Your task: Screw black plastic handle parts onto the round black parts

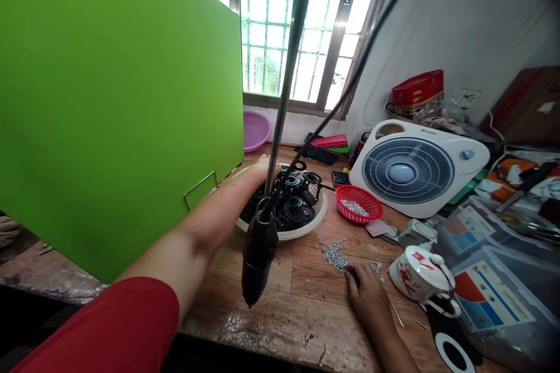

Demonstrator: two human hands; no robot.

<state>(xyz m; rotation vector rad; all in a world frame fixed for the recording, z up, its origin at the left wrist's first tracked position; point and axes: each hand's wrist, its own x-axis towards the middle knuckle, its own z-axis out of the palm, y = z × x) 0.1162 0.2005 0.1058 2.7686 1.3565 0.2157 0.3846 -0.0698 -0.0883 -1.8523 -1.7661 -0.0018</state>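
My left hand [238, 195], in a red sleeve, reaches forward over the rim of a cream bowl [306, 227] filled with black round plastic parts [295, 201]; its fingers are behind a hanging black electric screwdriver [259, 247], so what they grip is hidden. My right hand [365, 291] rests on the wooden table, fingers curled at the edge of a small pile of silver screws [335, 253]. Whether it pinches a screw does not show.
A green board [109, 99] stands at left on wire feet. A red basket of screws [359, 203], a white box fan [415, 166], a white teacup [420, 271], plastic-bagged items [490, 285], a pink basin [256, 128] and a red tin [417, 90] crowd the table.
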